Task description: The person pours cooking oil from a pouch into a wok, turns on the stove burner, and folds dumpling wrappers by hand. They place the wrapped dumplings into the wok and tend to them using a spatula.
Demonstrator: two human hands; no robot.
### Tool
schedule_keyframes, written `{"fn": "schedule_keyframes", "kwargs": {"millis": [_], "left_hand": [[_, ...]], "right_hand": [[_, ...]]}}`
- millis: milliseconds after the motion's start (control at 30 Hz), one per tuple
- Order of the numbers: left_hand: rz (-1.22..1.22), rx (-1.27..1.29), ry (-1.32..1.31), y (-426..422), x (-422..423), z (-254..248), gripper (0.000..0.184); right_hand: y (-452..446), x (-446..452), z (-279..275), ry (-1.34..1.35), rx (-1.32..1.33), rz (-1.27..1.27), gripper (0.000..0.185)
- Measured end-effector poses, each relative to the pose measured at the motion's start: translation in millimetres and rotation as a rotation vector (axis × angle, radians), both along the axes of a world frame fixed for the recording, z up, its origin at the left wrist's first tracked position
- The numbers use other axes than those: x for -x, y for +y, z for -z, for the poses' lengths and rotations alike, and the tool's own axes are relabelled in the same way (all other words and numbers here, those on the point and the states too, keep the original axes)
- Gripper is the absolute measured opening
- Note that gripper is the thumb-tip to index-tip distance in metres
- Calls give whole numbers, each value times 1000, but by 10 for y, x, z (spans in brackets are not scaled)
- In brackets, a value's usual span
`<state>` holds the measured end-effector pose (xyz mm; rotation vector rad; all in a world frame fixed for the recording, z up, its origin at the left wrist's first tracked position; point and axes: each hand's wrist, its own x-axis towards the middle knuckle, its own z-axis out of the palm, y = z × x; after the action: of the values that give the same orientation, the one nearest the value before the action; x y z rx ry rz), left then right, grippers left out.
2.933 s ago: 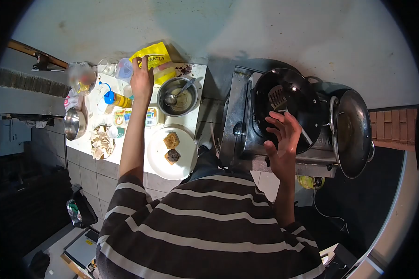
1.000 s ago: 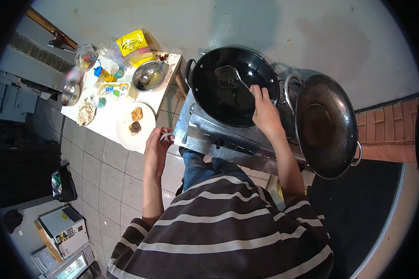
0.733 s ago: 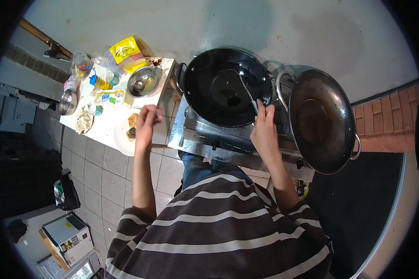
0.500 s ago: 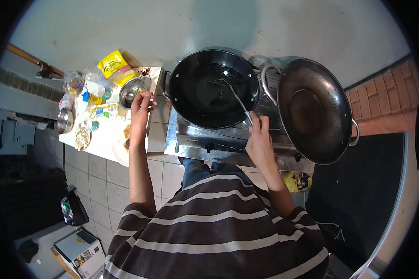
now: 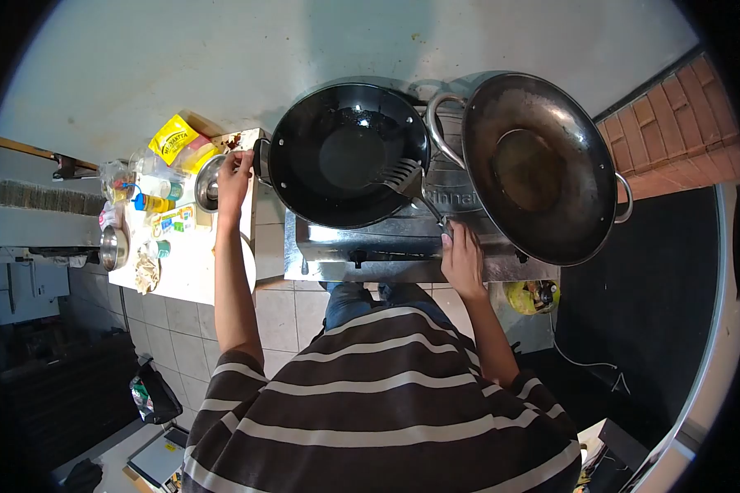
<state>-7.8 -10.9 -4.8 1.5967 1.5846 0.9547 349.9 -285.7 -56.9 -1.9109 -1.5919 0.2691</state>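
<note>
My left hand (image 5: 235, 179) is closed, its fingertips at the left handle (image 5: 261, 161) of a black wok (image 5: 304, 185); the exact grip is partly hidden. Just left of that hand sits a steel bowl (image 5: 206, 186), partly covered by the fingers. My right hand (image 5: 462, 261) grips the handle of a slotted metal spatula (image 5: 404, 177). The spatula's head lies across the wok's lower right side, slots facing up. A thin, shiny film of liquid shows in the wok. To its right rests a second, worn wok (image 5: 543, 168) with some liquid at the bottom.
Both woks stand on a gas stove (image 5: 329, 242). On the white table (image 5: 189, 263) at left are a yellow packet (image 5: 175, 140), a yellow bottle with a blue cap (image 5: 152, 202), another steel bowl (image 5: 113, 248) and crumpled paper (image 5: 147, 273). A brick ledge (image 5: 674, 123) stands at right.
My left hand has moved from beside the steel bowl up to the wok's left handle. The spatula has come from the wok's middle toward its right rim and turned over. The camera view has tilted.
</note>
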Motion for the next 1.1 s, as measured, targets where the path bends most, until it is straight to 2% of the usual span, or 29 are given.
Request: {"fn": "schedule_keyframes", "kwargs": {"millis": [200,267,467,700,967,1100], "left_hand": [[13,-89,-7,47,-14,57,30],[11,-51,127,72,20,49,31],[-47,-123,298,-51,-87,-131,35],[-57,-151,268,-122,-76,-79,34],[-64,-143,191,-142,-36,-8,33],[-76,-164,222,-202,-85,-63,32]], "right_hand": [[11,-198,120,-98,22,-28,28],[15,-221,89,-79,70,-27,27],[47,-338,239,-91,48,-15,27],[104,-325,211,-77,6,-2,29],[251,-394,281,-70,31,168,33],[276,-356,269,-57,-6,172,30]]}}
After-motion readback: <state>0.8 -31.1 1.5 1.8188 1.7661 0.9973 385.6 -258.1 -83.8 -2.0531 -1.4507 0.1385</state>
